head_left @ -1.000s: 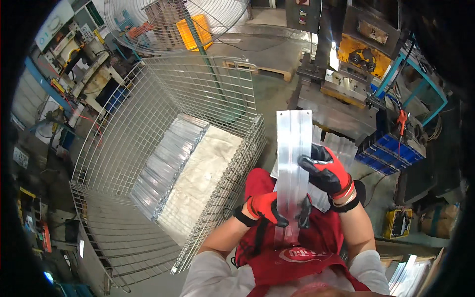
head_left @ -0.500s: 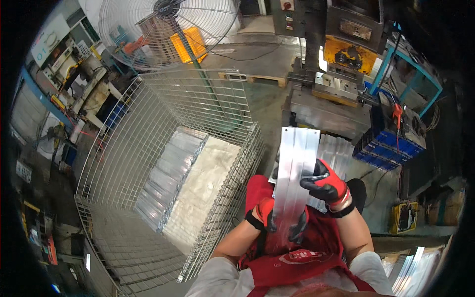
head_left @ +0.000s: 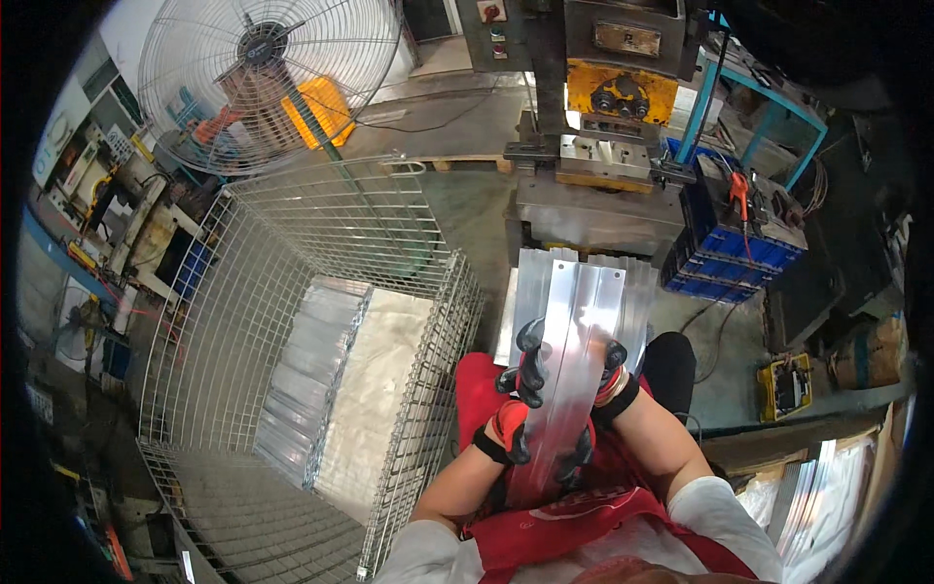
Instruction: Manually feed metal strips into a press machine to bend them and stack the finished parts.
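– What's in those gloves?

– One strip (head_left: 576, 336), long, shiny, ridged, with a small hole near each far corner. It's up in front of the apron (head_left: 584, 511), tilted, near end toward the body.

– Which hand has it?

– Both. The left hand (head_left: 510, 430) grips it low down, thumb at the left edge, dark fingertips showing past the right edge.

– And the right hand (head_left: 615, 362)?

– Higher up and mostly behind the metal. Its thumb side shows at the right edge, and the black fingers (head_left: 530, 362) at the left edge look like its own, curled around from behind. The palm is hidden, so I can't tell how tight it is.

– More metal beyond it?

– A pile (head_left: 637, 300) of similar strips, just past the held one, between the person and the press (head_left: 623, 88).

– And on the left?

– A wire bin (head_left: 420, 419). Inside, a row of strips (head_left: 309, 375) lies next to a pale sheet (head_left: 377, 375). A big fan (head_left: 263, 44) stands behind it.

– Over on the right?

– Blue crates (head_left: 725, 248) beside the press, with a red tool (head_left: 739, 195) on top. Nearer, a yellow tray (head_left: 785, 387) sits on the floor.
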`<act>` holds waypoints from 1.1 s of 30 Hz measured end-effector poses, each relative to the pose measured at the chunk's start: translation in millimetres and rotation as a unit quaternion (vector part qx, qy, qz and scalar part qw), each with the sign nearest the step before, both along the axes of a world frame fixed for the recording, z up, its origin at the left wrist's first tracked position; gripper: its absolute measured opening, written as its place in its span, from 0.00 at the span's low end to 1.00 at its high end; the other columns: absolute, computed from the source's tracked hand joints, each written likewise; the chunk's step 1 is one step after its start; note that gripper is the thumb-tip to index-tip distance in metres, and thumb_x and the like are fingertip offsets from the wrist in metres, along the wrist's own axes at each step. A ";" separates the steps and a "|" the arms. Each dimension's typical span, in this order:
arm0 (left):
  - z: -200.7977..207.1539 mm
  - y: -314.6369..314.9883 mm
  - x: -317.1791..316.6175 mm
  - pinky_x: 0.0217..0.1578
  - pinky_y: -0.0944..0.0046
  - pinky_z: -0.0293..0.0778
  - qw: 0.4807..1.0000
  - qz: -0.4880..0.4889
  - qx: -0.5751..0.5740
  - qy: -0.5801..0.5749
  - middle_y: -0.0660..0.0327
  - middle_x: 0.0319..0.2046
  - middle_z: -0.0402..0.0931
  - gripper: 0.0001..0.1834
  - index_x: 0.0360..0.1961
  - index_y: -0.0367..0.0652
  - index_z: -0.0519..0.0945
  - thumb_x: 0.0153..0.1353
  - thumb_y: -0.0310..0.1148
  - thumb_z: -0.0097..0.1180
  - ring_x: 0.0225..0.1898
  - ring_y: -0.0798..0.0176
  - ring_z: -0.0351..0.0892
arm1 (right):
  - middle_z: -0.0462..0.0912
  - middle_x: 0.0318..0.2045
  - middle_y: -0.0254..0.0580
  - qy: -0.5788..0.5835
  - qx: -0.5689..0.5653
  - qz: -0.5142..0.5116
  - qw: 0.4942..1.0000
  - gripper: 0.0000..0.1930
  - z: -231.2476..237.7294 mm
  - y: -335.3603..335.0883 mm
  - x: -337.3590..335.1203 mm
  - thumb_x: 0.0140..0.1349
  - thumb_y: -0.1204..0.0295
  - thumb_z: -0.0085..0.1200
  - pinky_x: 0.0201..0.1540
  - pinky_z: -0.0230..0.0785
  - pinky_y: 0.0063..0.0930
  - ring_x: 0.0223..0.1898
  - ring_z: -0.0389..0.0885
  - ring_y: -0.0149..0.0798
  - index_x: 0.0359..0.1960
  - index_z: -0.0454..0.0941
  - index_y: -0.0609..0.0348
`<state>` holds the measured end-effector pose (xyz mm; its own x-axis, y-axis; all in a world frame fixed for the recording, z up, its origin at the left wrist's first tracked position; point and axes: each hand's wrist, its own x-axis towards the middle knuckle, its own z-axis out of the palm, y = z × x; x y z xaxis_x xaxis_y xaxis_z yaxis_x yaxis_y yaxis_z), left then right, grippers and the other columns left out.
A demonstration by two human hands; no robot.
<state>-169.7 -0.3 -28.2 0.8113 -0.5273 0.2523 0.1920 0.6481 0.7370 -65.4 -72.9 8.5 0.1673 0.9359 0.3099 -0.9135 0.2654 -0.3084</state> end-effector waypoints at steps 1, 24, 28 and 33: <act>-1.2 -0.4 1.3 0.45 0.57 0.65 1.000 0.001 0.001 0.002 0.52 0.40 0.70 0.34 0.50 0.36 0.63 0.46 0.46 0.56 0.41 0.56 0.70 | 0.74 0.31 0.46 0.017 0.025 0.015 0.999 0.38 -3.9 0.9 0.7 0.39 0.46 0.54 0.34 0.68 0.37 0.31 0.74 0.43 0.45 0.63 0.66; -34.8 -0.6 12.0 0.48 0.54 0.65 0.988 0.119 -0.028 0.097 0.49 0.40 0.70 0.36 0.51 0.35 0.62 0.49 0.53 0.50 0.41 0.54 0.71 | 0.69 0.18 0.39 -0.010 -0.190 -0.190 0.963 0.46 47.3 19.6 12.1 0.32 0.30 0.47 0.31 0.65 0.30 0.18 0.67 0.36 0.41 0.63 0.63; 9.1 -6.8 28.0 0.43 0.56 0.67 0.971 0.117 -0.184 0.093 0.50 0.38 0.70 0.38 0.50 0.34 0.62 0.47 0.54 0.51 0.38 0.55 0.71 | 0.69 0.17 0.38 -0.045 -0.199 -0.226 0.953 0.46 33.4 27.4 30.6 0.32 0.30 0.47 0.31 0.65 0.30 0.17 0.67 0.36 0.41 0.63 0.63; 52.0 -9.1 38.0 0.33 0.53 0.73 0.963 0.122 -0.240 0.023 0.50 0.33 0.70 0.38 0.48 0.31 0.63 0.46 0.53 0.53 0.32 0.56 0.72 | 0.68 0.17 0.38 -0.054 -0.198 -0.237 0.950 0.46 26.9 30.5 37.6 0.32 0.31 0.48 0.30 0.64 0.30 0.17 0.67 0.36 0.41 0.63 0.63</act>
